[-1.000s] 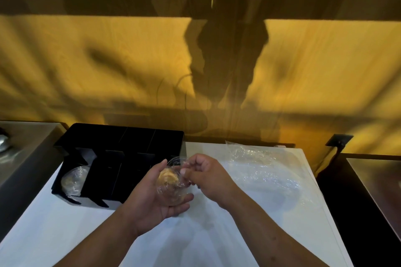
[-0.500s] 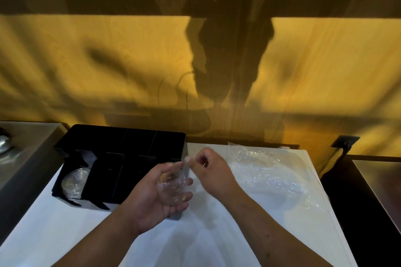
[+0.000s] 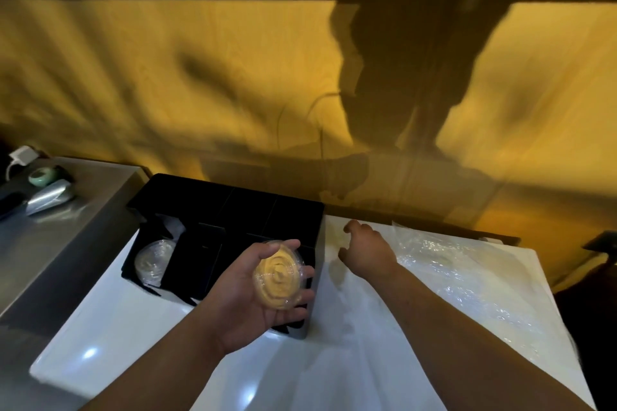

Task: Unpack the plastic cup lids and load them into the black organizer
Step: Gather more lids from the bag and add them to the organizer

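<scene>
My left hand holds a small stack of clear plastic lids, fingers curled round its rim, just in front of the black organizer. More clear lids lie in the organizer's left front compartment. My right hand reaches out over the white table to the right of the organizer, fingers loosely bent, holding nothing. The clear plastic wrapper lies crumpled on the table right of that hand.
The white table carries the organizer. A steel counter at the left holds a silver pouch, a green tape roll and a white charger. A yellow-lit wall stands behind. A dark surface lies at far right.
My right hand let go of the lids and moved away to the right and back. My left hand kept the lid stack and turned it face up. The view shifted left.
</scene>
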### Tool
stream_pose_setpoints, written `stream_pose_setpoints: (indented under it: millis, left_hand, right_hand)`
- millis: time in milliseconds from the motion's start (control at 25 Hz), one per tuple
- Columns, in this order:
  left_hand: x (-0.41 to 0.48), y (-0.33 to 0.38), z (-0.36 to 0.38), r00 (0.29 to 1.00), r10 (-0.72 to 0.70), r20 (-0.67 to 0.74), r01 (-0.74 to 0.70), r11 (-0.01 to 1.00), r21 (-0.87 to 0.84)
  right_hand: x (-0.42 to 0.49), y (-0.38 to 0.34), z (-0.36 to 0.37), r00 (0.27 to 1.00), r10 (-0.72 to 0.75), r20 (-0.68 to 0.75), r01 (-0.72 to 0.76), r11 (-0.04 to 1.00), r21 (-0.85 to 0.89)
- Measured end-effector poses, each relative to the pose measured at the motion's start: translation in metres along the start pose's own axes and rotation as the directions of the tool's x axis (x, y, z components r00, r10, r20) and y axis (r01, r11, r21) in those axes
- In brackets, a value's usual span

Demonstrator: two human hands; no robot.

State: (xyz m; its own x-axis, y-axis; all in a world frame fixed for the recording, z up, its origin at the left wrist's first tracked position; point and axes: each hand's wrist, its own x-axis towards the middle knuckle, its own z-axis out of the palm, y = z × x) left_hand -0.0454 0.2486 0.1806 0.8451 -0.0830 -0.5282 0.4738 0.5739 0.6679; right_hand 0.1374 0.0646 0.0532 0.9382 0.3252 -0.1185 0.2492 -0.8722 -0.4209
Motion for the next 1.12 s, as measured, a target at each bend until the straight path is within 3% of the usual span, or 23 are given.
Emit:
stream_pose_setpoints:
  millis: [320, 560, 920, 1040, 1120]
  left_hand:
    - [-0.002, 0.007, -0.006, 0.997, -0.016, 0.071, 0.021, 0.998, -0.064]
    - [0.0, 0.007, -0.012, 0.997, -0.017, 0.076, 0.022, 0.997, -0.068]
    - [-0.002, -0.004, -0.024, 0.996, -0.037, 0.076, 0.041, 0.998, -0.049]
    - [-0.002, -0.009, -0.026, 0.996, -0.039, 0.085, 0.044, 0.997, -0.059]
    - [-0.004, -0.01, -0.026, 0.996, -0.035, 0.082, 0.04, 0.997, -0.065]
  right_hand:
    - [0.026, 0.022, 0.038, 0.985, -0.067, 0.157, 0.109, 0.955, -0.277]
    - [0.027, 0.024, 0.05, 0.974, -0.059, 0.221, 0.131, 0.936, -0.328]
    - [0.027, 0.027, 0.048, 0.978, -0.101, 0.185, 0.16, 0.925, -0.344]
    - [0.027, 0.02, 0.033, 0.998, -0.059, 0.024, 0.063, 0.961, -0.269]
    - [0.022, 0.014, 0.016, 0.985, 0.029, -0.169, -0.041, 0.997, -0.066]
